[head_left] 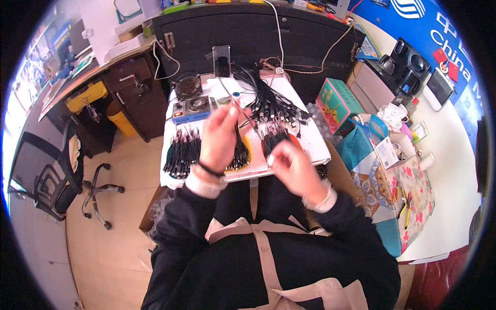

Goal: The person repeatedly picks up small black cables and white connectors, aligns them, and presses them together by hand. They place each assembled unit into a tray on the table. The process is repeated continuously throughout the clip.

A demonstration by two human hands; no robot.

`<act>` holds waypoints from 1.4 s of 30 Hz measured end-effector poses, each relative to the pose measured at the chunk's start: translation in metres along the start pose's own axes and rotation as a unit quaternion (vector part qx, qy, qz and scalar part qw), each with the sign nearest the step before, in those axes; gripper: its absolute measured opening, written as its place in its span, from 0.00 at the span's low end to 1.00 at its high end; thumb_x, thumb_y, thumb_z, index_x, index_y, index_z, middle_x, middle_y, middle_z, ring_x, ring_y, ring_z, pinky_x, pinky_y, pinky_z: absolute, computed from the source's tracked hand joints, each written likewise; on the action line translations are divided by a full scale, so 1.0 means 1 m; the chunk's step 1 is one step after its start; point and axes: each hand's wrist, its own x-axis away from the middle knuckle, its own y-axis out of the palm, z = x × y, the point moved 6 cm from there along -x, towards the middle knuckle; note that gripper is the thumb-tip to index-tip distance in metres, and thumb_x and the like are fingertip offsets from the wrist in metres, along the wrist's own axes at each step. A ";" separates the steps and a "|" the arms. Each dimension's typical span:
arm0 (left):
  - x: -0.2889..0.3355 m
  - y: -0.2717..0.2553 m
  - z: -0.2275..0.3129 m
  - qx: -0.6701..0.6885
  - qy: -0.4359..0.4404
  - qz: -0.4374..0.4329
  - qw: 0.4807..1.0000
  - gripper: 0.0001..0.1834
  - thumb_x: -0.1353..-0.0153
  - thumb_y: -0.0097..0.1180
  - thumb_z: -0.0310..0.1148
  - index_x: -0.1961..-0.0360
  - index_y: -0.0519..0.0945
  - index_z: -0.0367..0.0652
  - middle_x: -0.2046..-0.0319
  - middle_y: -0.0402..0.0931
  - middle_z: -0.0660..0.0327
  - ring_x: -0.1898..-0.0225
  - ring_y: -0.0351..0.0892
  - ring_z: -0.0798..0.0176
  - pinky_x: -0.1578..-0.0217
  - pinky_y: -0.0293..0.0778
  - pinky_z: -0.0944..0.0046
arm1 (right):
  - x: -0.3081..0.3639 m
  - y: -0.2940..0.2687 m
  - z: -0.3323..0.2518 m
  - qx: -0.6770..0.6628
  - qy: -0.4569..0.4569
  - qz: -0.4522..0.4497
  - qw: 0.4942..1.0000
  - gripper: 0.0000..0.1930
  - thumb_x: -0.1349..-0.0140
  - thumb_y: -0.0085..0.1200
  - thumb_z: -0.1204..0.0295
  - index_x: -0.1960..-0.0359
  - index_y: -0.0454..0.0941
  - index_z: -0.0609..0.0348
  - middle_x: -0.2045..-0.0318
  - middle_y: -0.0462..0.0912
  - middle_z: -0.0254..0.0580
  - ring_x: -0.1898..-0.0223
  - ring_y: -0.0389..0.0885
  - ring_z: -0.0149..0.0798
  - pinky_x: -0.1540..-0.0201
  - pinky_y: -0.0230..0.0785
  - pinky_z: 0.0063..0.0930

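Observation:
My left hand (217,140) is raised over the white table (248,172), its fingertips pinched beside a thin dark rod or wire that slants past them. What it grips is too small to make out. My right hand (292,164) is lower, near the table's front edge, with thumb and forefinger closed on a tiny pale piece. Upright bundles of short black cables stand around the hands: a left bundle (182,154), a middle bundle (241,153) in a yellow holder, partly behind my left hand, and a right bundle (274,135) by an orange-red holder.
Behind the bundles lie loose black cables with plugs (279,103), a blue-fronted device (192,109), a small fan (188,88) and a propped phone (221,61). To the right are a green-and-pink box (338,106) and a cluttered white counter (449,175). An office chair (57,173) stands left.

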 end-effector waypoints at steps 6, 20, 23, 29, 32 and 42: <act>0.012 0.010 0.061 -0.101 0.159 -0.024 0.982 0.08 0.31 0.44 0.27 0.63 0.75 0.36 0.61 0.79 0.56 0.80 0.59 0.77 0.78 0.56 0.76 | 0.061 0.081 0.023 0.014 0.041 -0.038 0.998 0.07 0.44 0.60 0.75 0.67 0.75 0.62 0.75 0.74 0.37 0.76 0.73 0.29 0.71 0.67 0.22; 0.097 0.042 -0.020 0.068 -0.085 -0.133 0.985 0.08 0.31 0.45 0.31 0.64 0.75 0.40 0.64 0.77 0.59 0.82 0.57 0.76 0.79 0.54 0.74 | -0.008 -0.011 -0.023 -0.359 -0.021 -0.038 0.932 0.08 0.38 0.56 0.75 0.60 0.76 0.65 0.65 0.79 0.35 0.66 0.79 0.27 0.60 0.72 0.20; 0.097 0.048 -0.028 0.115 -0.142 -0.157 0.970 0.08 0.31 0.46 0.31 0.64 0.75 0.40 0.65 0.78 0.59 0.81 0.59 0.76 0.79 0.56 0.74 | -0.006 -0.011 -0.020 -0.382 -0.004 -0.083 0.920 0.07 0.39 0.55 0.79 0.60 0.75 0.66 0.65 0.78 0.33 0.63 0.78 0.24 0.59 0.71 0.18; 0.094 0.049 -0.021 -0.165 0.040 -0.036 0.985 0.08 0.32 0.48 0.29 0.62 0.78 0.37 0.69 0.81 0.57 0.82 0.65 0.75 0.80 0.58 0.77 | 0.008 -0.016 -0.028 -0.343 -0.073 0.015 0.936 0.05 0.39 0.56 0.78 0.63 0.74 0.64 0.67 0.76 0.32 0.65 0.77 0.23 0.62 0.70 0.17; 0.097 0.056 -0.021 -0.190 0.035 -0.054 0.980 0.09 0.32 0.47 0.28 0.62 0.79 0.36 0.72 0.79 0.59 0.83 0.63 0.75 0.81 0.57 0.77 | 0.013 -0.016 -0.034 -0.297 -0.087 0.022 0.951 0.05 0.38 0.56 0.77 0.63 0.74 0.64 0.67 0.75 0.35 0.66 0.77 0.25 0.63 0.70 0.17; 0.108 0.056 -0.025 -0.065 -0.026 -0.040 0.997 0.08 0.34 0.49 0.27 0.63 0.79 0.34 0.76 0.76 0.62 0.83 0.60 0.75 0.81 0.54 0.75 | 0.021 -0.024 -0.035 -0.315 -0.025 0.056 0.947 0.07 0.38 0.55 0.78 0.60 0.75 0.67 0.65 0.78 0.35 0.64 0.78 0.24 0.59 0.71 0.19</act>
